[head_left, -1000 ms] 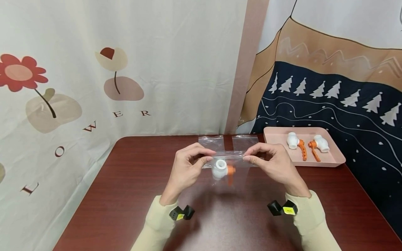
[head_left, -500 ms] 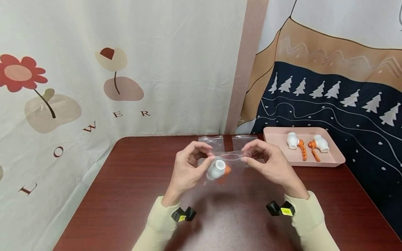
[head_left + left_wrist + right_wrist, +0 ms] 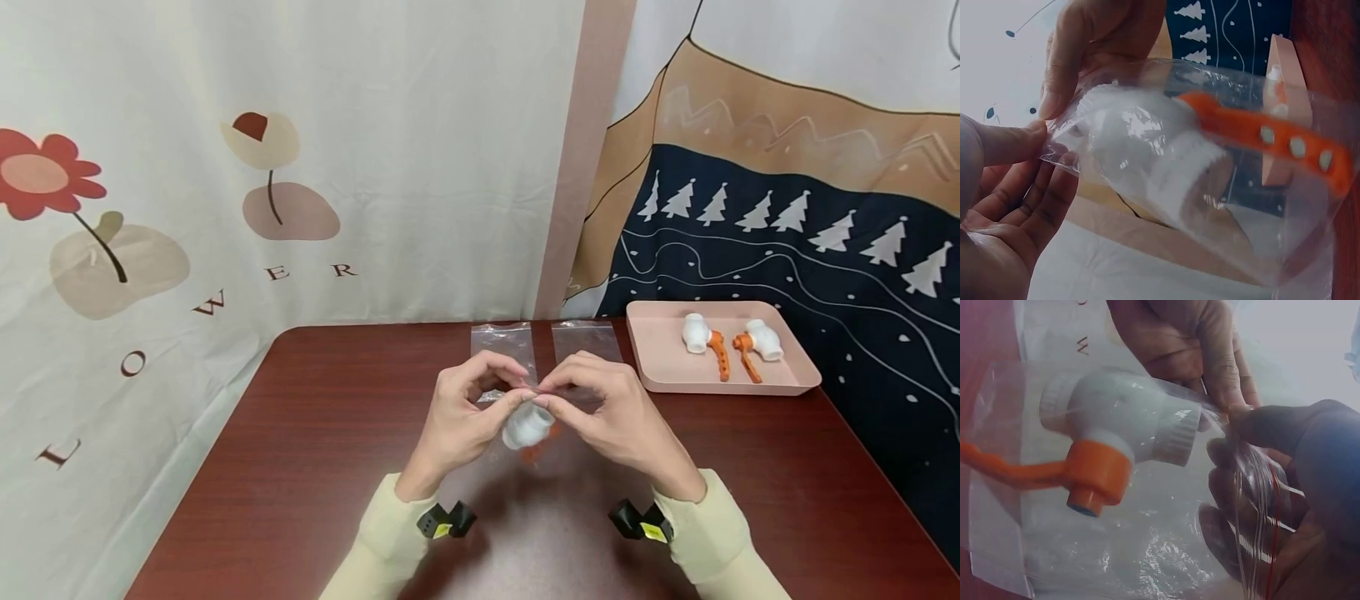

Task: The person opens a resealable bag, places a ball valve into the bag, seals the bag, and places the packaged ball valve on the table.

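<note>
- the pink tray [image 3: 660,367] sits at the back right of the brown table [image 3: 337,433]; from it everything else is placed, as the person sees it.
- left of the tray and nearer the person, the left hand [image 3: 467,417] pinches the edge of a clear bag [image 3: 1254,244] between thumb and fingertips, a narrow grip.
- the right hand [image 3: 613,417], between the left hand and the tray, pinches the same edge just as narrowly.
- a second ago the hands are well apart, at the two ends of the bag's mouth; now the fingertips meet, and the edge is bunched between them.
- a white valve [image 3: 528,427] with an orange handle [image 3: 1266,132] hangs inside the bag, left of the tray and nearer the person; its upper end, in plain sight before, is now partly behind the fingers, and it hangs a little lower.
- a red line [image 3: 1272,531] runs along the bag by the right hand's fingers.
- unchanged: one flat bag [image 3: 585,340] just left of the tray, another flat bag [image 3: 504,337] farther left.
- also unchanged: a left spare valve [image 3: 697,334] and a right spare valve [image 3: 763,340], lying apart inside the tray.
</note>
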The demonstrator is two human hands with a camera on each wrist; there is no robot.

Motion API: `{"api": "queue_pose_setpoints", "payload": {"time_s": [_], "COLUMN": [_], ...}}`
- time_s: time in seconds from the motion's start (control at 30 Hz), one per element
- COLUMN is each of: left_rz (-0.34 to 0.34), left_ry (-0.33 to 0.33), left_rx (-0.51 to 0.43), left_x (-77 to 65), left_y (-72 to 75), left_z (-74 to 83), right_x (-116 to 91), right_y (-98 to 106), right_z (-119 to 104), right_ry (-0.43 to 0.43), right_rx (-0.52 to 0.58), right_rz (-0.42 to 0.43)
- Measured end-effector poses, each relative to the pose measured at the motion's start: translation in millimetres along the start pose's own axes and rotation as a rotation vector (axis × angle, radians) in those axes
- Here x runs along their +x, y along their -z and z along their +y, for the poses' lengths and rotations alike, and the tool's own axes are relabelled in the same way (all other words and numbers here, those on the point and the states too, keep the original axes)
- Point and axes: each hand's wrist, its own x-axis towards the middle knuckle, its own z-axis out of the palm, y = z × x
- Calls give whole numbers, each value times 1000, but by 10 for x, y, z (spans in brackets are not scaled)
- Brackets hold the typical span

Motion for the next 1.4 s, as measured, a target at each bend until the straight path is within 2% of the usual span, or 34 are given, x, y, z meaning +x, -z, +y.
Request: {"api": "queue_pose_setpoints", "payload": {"time_s": [0.17,0.3,0.5,0.6,0.83,1.03,1.13,1.23,1.33,1.4], "left_rz": [2,-8,-69,-73,-2,49,33,-9,-51,-54], "left_ry": [39,91,154,148,78,99,125,142,127,100], "left_rx": [-39,-81,-96,-74,-72,-44,-38,-36,-27,-17], "left_x": [0,-7,-24,-28,-25,-33,-38,-39,-33,-27], "left_y": [5,10,-8,-29,-49,-32,-31,-31,-33,-40], "left_z": [12,4,-33,-47,-48,-15,-3,-1,-17,-29], "right_x": [0,1,-7,-10,-14,-23,-19,-13,-10,-12], "right_y": [15,12,4,16,38,54,44,31,28,31], "right_z": [-12,-8,-21,-27,-26,-24,-24,-24,-17,-12], "right_ry": [-25,-1,30,25,-21,-32,-5,31,48,44], "right_rx": [21,9,3,-2,-2,-16,-9,-13,-13,-9], "right_rz": [-16,-9,-2,-6,-47,-46,-37,-20,-11,-14]}}
